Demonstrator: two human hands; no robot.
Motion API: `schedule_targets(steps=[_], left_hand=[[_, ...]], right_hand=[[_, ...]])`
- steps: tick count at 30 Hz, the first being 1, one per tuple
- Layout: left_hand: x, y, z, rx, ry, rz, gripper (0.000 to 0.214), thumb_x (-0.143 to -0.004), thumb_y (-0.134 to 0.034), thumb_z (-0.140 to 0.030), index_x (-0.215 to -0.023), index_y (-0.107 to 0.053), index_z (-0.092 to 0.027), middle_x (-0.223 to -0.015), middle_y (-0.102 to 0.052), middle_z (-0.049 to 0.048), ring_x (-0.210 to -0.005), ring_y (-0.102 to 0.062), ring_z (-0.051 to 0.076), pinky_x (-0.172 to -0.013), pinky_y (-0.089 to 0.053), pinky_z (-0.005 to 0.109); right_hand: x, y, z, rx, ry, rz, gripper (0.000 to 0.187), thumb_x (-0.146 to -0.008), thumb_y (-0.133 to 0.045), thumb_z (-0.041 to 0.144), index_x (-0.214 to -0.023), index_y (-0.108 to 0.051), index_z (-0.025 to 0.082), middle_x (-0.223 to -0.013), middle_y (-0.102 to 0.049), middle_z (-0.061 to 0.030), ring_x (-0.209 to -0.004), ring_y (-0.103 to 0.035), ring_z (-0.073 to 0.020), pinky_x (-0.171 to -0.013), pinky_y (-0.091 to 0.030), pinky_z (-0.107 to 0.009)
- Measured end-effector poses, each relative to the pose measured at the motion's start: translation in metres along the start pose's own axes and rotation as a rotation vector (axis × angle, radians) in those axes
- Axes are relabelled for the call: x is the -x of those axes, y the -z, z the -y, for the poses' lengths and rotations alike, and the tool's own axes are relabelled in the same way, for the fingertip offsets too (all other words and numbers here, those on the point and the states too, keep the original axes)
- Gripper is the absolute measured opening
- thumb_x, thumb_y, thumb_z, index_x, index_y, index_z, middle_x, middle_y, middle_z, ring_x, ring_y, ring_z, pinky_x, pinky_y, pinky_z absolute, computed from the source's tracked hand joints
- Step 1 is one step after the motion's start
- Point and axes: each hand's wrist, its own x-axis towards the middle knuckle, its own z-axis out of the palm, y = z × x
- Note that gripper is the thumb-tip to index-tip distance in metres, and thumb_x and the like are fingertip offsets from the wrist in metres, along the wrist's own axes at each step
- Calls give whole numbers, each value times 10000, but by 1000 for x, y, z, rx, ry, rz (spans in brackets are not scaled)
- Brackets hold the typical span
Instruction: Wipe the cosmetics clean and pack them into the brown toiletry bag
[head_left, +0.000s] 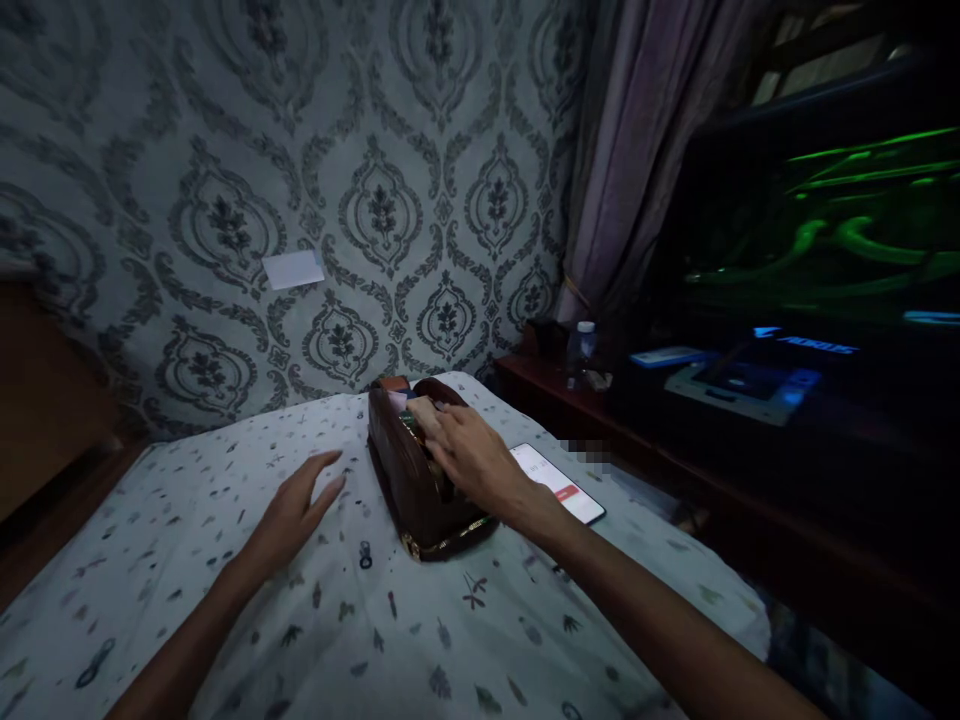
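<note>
A brown leather zip bag lies unzipped on the bed, with mixed small items inside. My right hand reaches into its opening from the right, fingers bent down against a beige, folded-looking item. The fingertips are partly hidden, so what they grip cannot be made out. My left hand is left of the bag, just above the sheet, with thumb and fingers apart and nothing in it. To the right of the bag lies a phone with a lit white screen, partly covered by my right wrist.
A patterned white sheet covers the bed. Beyond its right edge are a dark red ledge with a clear bottle and a dark glossy panel with green glow. Patterned wallpaper rises behind; a brown wooden piece stands left.
</note>
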Motion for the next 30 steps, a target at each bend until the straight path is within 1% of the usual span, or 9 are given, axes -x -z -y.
schedule_targets(steps=[2, 4, 7, 10, 13, 18, 22, 25, 30], left_hand=[[-34, -7, -17, 174, -51, -63, 521, -950, -392, -518, -1356, -487, -206, -1428, -543, 105, -1325, -501, 245, -1110, -398, 413], [-68, -19, -25, 288, -93, -129, 537, -955, -382, -492, -1384, -467, -180, -1475, -490, 109, -1380, -433, 232, -1174, -303, 408], [-110, -41, -22, 349, -69, -184, 542, -955, -379, -457, -1394, -460, -150, -1502, -453, 131, -1425, -368, 233, -1206, -229, 419], [-133, -60, -14, 365, -41, -188, 535, -953, -383, -463, -1378, -483, -153, -1512, -439, 136, -1441, -338, 252, -1209, -213, 447], [-140, -72, -10, 374, -32, -202, 537, -948, -391, -486, -1351, -515, -154, -1510, -438, 135, -1450, -319, 257, -1215, -197, 443], [-142, -80, -12, 382, -20, -212, 565, -956, -360, -524, -1366, -506, -164, -1528, -409, 131, -1470, -279, 240, -1224, -172, 420], [-134, -84, -17, 393, 13, -198, 634, -952, -327, -592, -1442, -417, -199, -1596, -288, 111, -1507, -169, 239, -1229, -135, 433], [-122, -87, -23, 396, 32, -179, 697, -927, -368, -637, -1488, -339, -224, -1638, -163, 101, -1519, -96, 252, -1227, -132, 449], [-112, -90, -32, 392, 39, -153, 767, -903, -423, -650, -1515, -277, -211, -1649, -84, 122, -1523, -42, 245, -1228, -110, 434]], right_hand=[[-5, 1, -9, -15, -7, -122, 332, -943, -451, 244, -1217, -591, 119, -1321, -569, -182, -1235, -510, -305, -1040, -403, -431], [-13, 1, -21, -45, -94, -169, 401, -944, -443, 275, -1276, -555, 79, -1417, -496, -205, -1323, -438, -328, -1097, -343, -455], [-25, -6, -41, -220, -301, -48, 534, -942, -451, 344, -1388, -439, 50, -1451, -463, -225, -1354, -423, -313, -1102, -332, -439], [-33, -16, -56, -346, -403, 107, 487, -932, -465, 388, -1293, -537, 69, -1273, -620, -204, -1174, -586, -298, -969, -444, -393], [-35, -24, -59, -386, -373, 152, 384, -928, -471, 354, -1161, -628, 93, -1118, -702, -152, -1022, -652, -260, -869, -483, -334], [-32, -23, -47, -421, -328, 161, 379, -923, -487, 330, -1221, -605, 128, -1165, -699, -113, -1059, -640, -233, -877, -469, -290], [-27, -17, -36, -395, -352, 176, 456, -911, -504, 404, -1255, -573, 114, -1207, -676, -148, -1090, -633, -274, -899, -462, -324], [-24, -15, -26, -366, -383, 166, 509, -925, -467, 447, -1292, -535, 100, -1264, -640, -179, -1161, -602, -311, -945, -443, -367], [-23, -15, -13, -271, -423, 143, 524, -963, -399, 447, -1378, -476, 136, -1358, -587, -169, -1253, -555, -316, -1013, -415, -404]])
